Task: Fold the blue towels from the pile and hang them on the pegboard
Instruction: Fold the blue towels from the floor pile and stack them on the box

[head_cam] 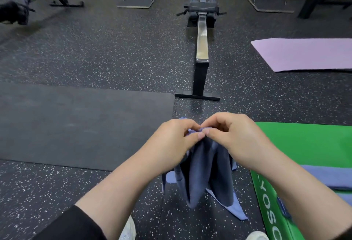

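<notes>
A blue towel (206, 173) hangs in the air in front of the person, gathered at its top edge and drooping in long folds toward the speckled floor (114, 53), its lower corners trailing just above it. The left hand (177, 138) pinches the top edge between thumb and curled fingers, and the right hand (234, 136) pinches the same edge right beside it, thumb tips almost touching, so both hands are grasping the towel. This looks like the folding step: two corners or edges seem to have been brought together, giving a lengthwise fold, though the fold is loose and uneven below the hands. To the right of the right hand, more blue towels (327, 177) lie on a green box (304, 144), apparently the pile. No pegboard is in view, so hanging is not yet at hand. The next move probably calls for sliding the hands apart along the joined edge to square the layers, or folding again, then turning to find the pegboard. Beyond the hands stand a rowing machine (202, 35), a black mat (76, 121) to the left and a pink mat (304, 54) far right.
</notes>
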`<state>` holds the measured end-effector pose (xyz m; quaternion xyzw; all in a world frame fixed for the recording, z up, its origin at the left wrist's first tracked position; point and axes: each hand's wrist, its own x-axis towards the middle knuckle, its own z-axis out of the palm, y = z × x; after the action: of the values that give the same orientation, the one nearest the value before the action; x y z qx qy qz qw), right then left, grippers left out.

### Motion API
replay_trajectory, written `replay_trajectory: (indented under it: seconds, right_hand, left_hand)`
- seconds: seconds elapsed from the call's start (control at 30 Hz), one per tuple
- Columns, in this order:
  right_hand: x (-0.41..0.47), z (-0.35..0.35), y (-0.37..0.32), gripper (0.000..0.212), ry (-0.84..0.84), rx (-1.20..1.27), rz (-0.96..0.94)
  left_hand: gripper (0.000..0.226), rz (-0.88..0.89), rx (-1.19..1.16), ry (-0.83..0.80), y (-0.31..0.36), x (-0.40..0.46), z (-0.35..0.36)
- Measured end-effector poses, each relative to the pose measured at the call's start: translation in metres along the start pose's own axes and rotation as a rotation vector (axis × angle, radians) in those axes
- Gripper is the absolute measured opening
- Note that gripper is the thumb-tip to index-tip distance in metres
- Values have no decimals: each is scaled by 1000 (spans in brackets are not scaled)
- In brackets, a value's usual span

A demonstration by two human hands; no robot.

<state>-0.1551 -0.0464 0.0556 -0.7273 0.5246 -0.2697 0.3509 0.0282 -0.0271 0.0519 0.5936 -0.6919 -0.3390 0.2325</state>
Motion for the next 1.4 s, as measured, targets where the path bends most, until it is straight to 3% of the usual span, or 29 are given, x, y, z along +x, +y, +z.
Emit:
replay_trajectory:
  seconds: [0.2, 0.37, 0.5, 0.6, 0.67, 0.77, 0.8, 0.9, 1.0, 1.13, 1.33, 1.4]
  right_hand:
    - [0, -8, 10, 16, 36, -143, 39]
    - [2, -16, 18, 14, 212, -251, 134]
    - [5, -16, 12, 23, 195, -97, 107]
    - [4, -10, -1, 28, 108, -36, 48]
    - [2, -6, -7, 31, 39, -8, 13]
    - [0, -1, -9, 28, -23, 10, -25]
    - [0, 0, -9, 25, -32, 30, -26]
    - [0, 0, -3, 17, -60, 133, -15]
    - [1, -1, 7, 16, -53, -63, 31]
    - [2, -6, 13, 11, 80, -280, 101]
    - [3, -12, 7, 24, 113, -150, 128]
    - [2, -8, 2, 27, 65, -93, 91]
  left_hand:
    - [23, -31, 42, 157, -4, 2, -9]
    - [21, -58, 19, 327, -17, 7, -29]
    - [5, -76, 39, 288, -19, 3, -33]
    - [34, -7, 103, 158, -12, 0, -22]
    - [36, 30, 94, 69, -5, -1, -13]
    - [12, 50, 74, 17, -2, -2, -4]
    - [5, 41, 62, 15, -1, -1, -3]
    - [21, 0, 64, 34, -3, 1, -4]
    - [24, -28, 103, 118, -2, 1, -9]
    - [25, -62, 198, 248, -7, 1, -22]
    - [8, -45, 162, 328, -20, 2, -34]
    - [26, 8, 152, 246, -15, 0, -30]
